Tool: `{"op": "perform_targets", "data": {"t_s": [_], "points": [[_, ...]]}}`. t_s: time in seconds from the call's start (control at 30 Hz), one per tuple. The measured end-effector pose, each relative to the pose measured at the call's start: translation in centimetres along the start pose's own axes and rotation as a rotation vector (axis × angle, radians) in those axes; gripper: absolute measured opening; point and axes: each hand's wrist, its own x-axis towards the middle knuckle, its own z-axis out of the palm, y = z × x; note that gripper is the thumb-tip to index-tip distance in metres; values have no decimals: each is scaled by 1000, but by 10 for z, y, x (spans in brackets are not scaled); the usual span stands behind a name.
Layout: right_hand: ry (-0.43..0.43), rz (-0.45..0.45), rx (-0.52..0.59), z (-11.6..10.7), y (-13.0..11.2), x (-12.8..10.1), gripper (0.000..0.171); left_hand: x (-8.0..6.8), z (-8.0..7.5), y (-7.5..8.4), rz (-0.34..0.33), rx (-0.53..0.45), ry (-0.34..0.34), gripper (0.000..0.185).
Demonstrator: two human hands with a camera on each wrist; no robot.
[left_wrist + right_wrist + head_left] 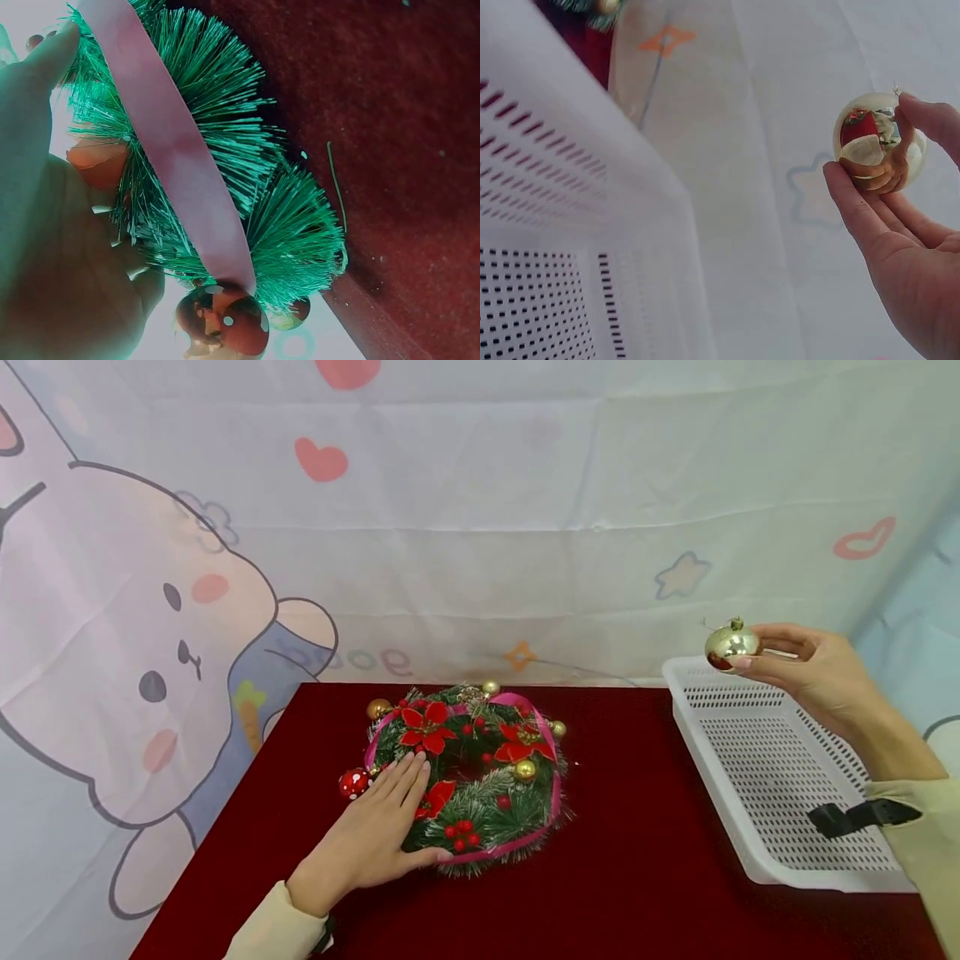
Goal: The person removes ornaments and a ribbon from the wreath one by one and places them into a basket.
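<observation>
A green Christmas wreath [480,777] with red poinsettias, gold balls and a pink ribbon [180,165] lies on the dark red table [637,860]. My left hand [382,831] rests flat on its left side, fingers straight; in the left wrist view the palm [52,247] lies against the needles beside a red spotted mushroom ornament [225,319]. My right hand [802,668] is raised above the white basket [780,777] and pinches a shiny gold ball ornament [731,643] between its fingertips; the gold ball ornament [877,146] shows large in the right wrist view.
The white perforated basket [562,225] stands at the table's right side and looks to hold nothing. A cartoon-printed cloth backdrop [480,527] hangs behind the table. Bare red cloth lies in front of and to the right of the wreath.
</observation>
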Motion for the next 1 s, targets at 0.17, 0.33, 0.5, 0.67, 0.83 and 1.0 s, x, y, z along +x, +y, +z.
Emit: {"op": "perform_targets", "data": {"t_s": [0.17,0.33,0.5,0.67,0.83,1.0], "points": [[46,53,-285,-21,9,1,33,0,-1,0,-3,-4,-1,109],[48,90,-436,-40,20,5,32,1,-1,0,-1,4,-5,109],[24,128,-452,-52,31,12,31,1,-1,0,-6,7,-2,109],[10,172,-550,-63,38,17,30,1,0,1,-8,6,9,109],[-12,200,-549,-69,49,22,30,1,0,2,-16,-8,-2,109],[-53,210,-577,-73,58,27,48,1,0,1,-14,-6,2,109]]}}
